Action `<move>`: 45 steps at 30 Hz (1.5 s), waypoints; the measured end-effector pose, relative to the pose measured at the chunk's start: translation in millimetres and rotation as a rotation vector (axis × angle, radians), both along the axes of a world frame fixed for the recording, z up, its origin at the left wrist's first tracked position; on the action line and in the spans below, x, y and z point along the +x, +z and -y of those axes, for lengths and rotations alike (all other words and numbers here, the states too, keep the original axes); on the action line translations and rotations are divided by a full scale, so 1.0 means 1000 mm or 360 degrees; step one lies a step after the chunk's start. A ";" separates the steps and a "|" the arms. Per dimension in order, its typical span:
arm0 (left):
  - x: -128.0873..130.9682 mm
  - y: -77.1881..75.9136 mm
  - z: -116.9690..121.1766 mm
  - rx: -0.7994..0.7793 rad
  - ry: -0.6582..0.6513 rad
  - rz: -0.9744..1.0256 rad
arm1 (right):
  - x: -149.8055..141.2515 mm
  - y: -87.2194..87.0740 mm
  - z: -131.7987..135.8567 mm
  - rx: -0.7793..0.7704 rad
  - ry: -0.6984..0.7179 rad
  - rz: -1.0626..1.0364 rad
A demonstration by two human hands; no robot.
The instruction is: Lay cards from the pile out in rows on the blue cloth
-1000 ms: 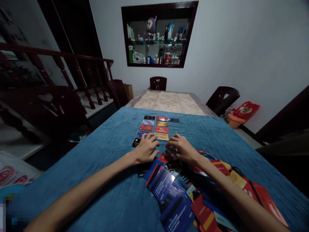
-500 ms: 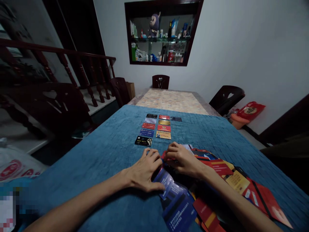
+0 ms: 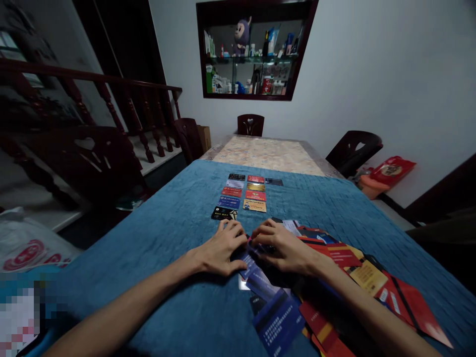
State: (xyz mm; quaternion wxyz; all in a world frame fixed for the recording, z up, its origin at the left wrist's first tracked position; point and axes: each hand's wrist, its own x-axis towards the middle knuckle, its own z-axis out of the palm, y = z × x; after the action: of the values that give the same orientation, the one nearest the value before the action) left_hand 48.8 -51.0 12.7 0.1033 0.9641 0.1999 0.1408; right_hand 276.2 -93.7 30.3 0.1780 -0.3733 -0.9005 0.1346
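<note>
My left hand [image 3: 225,250] rests at the left edge of a loose card pile, fingers bent and apart, thumb stretched out over a blue card [image 3: 250,265]. Facing it, my right hand [image 3: 278,245] is arched over the same pile with bent, parted fingers; its palm hides the cards beneath. Neither hand shows a card lifted off the heap. Toward me lie a large blue card [image 3: 278,320] and a dark red card [image 3: 318,320]. Beyond my hands, face-up cards form columns, among them a black card [image 3: 224,213] and a pale orange card [image 3: 255,205].
A blue cloth [image 3: 167,233] covers the near part of the table [image 3: 275,148]. More cards, including a red one [image 3: 342,255] and a gold one [image 3: 368,277], spread to the right under my forearm. Chairs [image 3: 251,125] stand around the table. A white plastic bag [image 3: 33,243] sits at left.
Both hands have drawn back from the card columns to the pile. Blue cards have shifted under my fingers, and a pale card edge now shows by my left thumb. The view has turned slightly left.
</note>
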 end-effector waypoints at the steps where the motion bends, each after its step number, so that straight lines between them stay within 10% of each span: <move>1: -0.001 0.000 -0.001 0.0004 -0.0009 0.0009 | 0.000 0.000 0.000 -0.0004 -0.0003 0.0020; 45: -0.008 0.004 -0.003 -0.0089 -0.0208 0.0381 | 0.011 0.002 -0.004 -0.0107 0.0051 0.0088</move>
State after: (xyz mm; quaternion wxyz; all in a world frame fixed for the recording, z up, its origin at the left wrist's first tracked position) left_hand 40.5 -48.1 16.6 0.1620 0.9482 0.1267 0.2421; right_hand 287.2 -90.0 32.3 0.1382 -0.3682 -0.9059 0.1571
